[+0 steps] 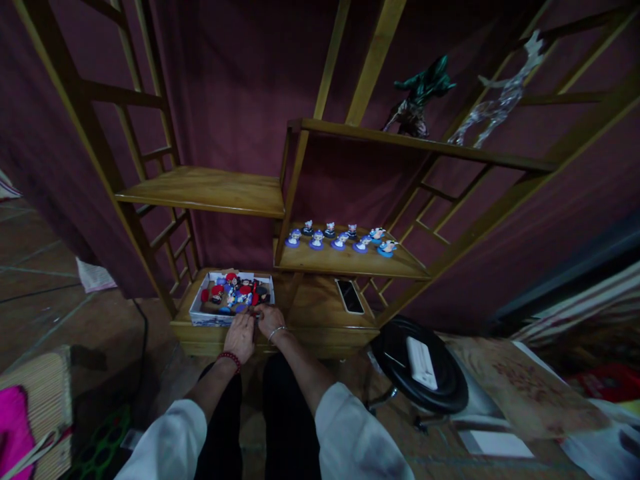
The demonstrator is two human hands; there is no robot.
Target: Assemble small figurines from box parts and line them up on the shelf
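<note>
A white cardboard box [210,320] full of small figurines [245,291], several with red tops, sits on the low left shelf. At its front right corner my left hand [241,335] and my right hand [270,320] meet, fingertips close together. The left fingers are pressed together over the box's front edge. The right fingers are curled inward beside them. Something small and dark shows between the fingertips, too small and covered to name. On the raised shelf to the right stand two rows of figurines [317,240] on round bases, several of them purple.
A phone [350,296] lies on the low wooden shelf [315,303] to the right. Above are a green figure statue [423,97] and a clear deer-like statue [500,100]. A black round stool [445,373] holding a white box [421,362] stands at the right.
</note>
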